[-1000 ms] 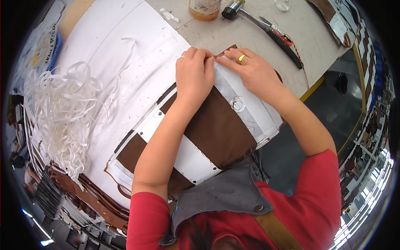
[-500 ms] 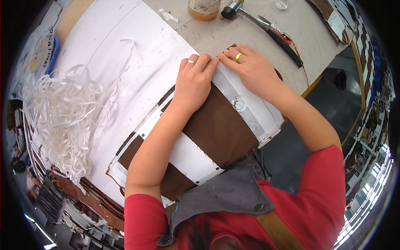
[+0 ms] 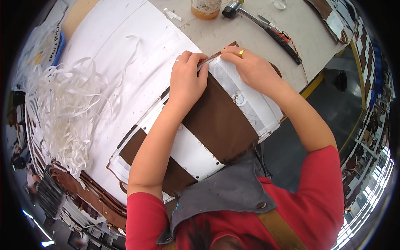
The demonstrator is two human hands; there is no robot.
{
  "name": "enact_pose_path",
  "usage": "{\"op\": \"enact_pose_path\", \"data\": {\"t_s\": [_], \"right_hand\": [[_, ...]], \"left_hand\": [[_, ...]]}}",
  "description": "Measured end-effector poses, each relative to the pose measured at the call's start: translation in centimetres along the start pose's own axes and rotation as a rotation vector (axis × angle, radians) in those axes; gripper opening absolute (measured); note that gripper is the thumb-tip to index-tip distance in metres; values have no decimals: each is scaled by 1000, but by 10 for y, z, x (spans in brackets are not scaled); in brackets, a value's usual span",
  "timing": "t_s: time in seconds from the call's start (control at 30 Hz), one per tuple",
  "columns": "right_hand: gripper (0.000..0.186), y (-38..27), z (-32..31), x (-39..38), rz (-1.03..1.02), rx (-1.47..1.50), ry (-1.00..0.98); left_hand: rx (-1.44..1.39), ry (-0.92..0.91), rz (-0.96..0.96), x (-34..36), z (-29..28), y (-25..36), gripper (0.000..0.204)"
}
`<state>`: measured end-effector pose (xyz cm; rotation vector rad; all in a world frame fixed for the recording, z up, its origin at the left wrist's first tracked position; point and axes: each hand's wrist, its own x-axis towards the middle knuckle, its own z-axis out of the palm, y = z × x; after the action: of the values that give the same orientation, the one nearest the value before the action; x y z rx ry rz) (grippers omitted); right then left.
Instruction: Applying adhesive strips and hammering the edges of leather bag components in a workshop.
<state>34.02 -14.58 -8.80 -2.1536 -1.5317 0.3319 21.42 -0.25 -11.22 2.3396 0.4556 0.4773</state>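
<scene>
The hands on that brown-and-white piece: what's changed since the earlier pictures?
The left hand has moved left along the far edge of the brown-and-white piece, away from the right hand, so a gap now shows between them, with brown edging in it. Both hands stay at that edge. The hammer, jar and white strips are where they were.

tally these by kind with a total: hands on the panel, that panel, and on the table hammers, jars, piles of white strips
Left hand and right hand: 2
Panel: 1
Hammer: 1
Jar: 1
Strip pile: 1
Total: 6
</scene>
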Motion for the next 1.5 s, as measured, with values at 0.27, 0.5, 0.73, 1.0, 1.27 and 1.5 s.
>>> {"op": "enact_pose_path", "data": {"t_s": [0.27, 0.5, 0.73, 1.0, 1.27, 1.5], "right_hand": [[41, 4, 9, -1, -195, -163, 70], [38, -5, 8, 0, -186, -222, 56], [35, -5, 11, 2, -200, -289, 104], [31, -12, 4, 4, 127, -87, -35], [27, -8, 11, 7, -236, -441, 65], [25, -11, 9, 12, -204, -518, 66]], "left_hand": [[16, 53, -79, 8, 8, 0, 6], [48, 53, -49, 9, 7, 0, 6], [-63, -18, 63, 11, 0, -9, 9], [47, 0, 336, 10, -3, -18, 15], [427, -36, 395, 0, 1, -4, 28], [408, 3, 457, -1, 0, -5, 29]]}}
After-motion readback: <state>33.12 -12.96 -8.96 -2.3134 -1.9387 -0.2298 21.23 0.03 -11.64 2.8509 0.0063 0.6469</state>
